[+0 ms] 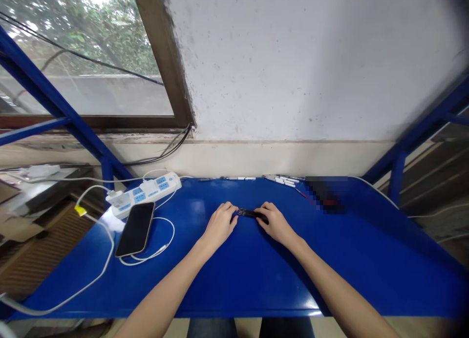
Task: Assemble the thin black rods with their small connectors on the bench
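A small, thin black object (249,213) lies level just above the middle of the blue table (234,274). My left hand (220,225) pinches its left end with curled fingers. My right hand (275,223) grips its right end, fingers closed around it. Both forearms reach in from the near edge. What the black object is I cannot make out.
A black phone (135,229) lies at the left with a white cable (161,247) looped beside it. Behind it sits a white power strip (144,194). Several small white pieces (284,180) line the far edge by the wall. Blue frame posts (397,174) stand at both sides.
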`<action>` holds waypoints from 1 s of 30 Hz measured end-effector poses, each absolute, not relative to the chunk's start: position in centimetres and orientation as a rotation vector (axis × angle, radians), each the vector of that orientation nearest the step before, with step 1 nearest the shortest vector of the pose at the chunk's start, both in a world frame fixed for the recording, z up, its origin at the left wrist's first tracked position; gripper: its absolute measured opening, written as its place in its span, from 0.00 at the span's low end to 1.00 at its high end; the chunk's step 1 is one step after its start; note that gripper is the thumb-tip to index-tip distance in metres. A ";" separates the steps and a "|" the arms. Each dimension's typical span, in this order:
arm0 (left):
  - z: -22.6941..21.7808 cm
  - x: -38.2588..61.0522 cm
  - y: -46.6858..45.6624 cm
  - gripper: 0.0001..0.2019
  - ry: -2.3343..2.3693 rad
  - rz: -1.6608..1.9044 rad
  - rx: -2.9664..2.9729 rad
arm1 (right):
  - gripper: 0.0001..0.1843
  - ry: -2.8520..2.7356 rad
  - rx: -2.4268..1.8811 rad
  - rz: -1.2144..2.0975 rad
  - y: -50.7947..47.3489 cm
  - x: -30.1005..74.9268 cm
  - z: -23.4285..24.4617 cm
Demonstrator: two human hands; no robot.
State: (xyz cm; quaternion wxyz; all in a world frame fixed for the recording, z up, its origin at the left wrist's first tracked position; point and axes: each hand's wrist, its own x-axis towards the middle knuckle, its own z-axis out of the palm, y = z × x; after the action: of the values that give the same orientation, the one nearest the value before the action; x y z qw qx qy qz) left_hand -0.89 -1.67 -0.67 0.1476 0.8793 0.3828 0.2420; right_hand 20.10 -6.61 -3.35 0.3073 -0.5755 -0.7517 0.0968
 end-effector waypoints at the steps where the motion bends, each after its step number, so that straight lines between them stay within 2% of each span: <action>1: -0.7 -0.9 -1.7 0.12 1.104 0.679 2.547 | 0.14 -1.986 -1.524 0.257 -6.6 20.1 -3.3; 7: -1.8 -0.6 -2.0 0.21 1.203 0.526 2.647 | 0.14 -1.997 -1.537 0.236 -6.9 19.9 -2.8; 11: -2.9 -0.3 -2.3 0.25 1.099 0.464 2.676 | 0.17 -2.000 -1.573 0.141 -7.2 19.4 -2.4; 18: -3.3 0.1 -3.1 0.28 0.995 0.356 2.743 | 0.31 -2.224 -1.463 0.119 -7.9 17.7 -3.9; 30: -3.0 0.2 -2.7 0.29 1.192 0.131 2.828 | 0.35 -2.418 -1.635 -0.032 -7.5 18.0 -4.8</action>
State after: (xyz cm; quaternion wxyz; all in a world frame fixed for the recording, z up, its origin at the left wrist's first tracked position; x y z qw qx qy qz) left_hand 0.23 -2.66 -3.03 0.0351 0.9201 0.3878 0.0426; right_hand 17.99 -7.48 -4.79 0.1110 -0.5568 -0.8231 -0.0109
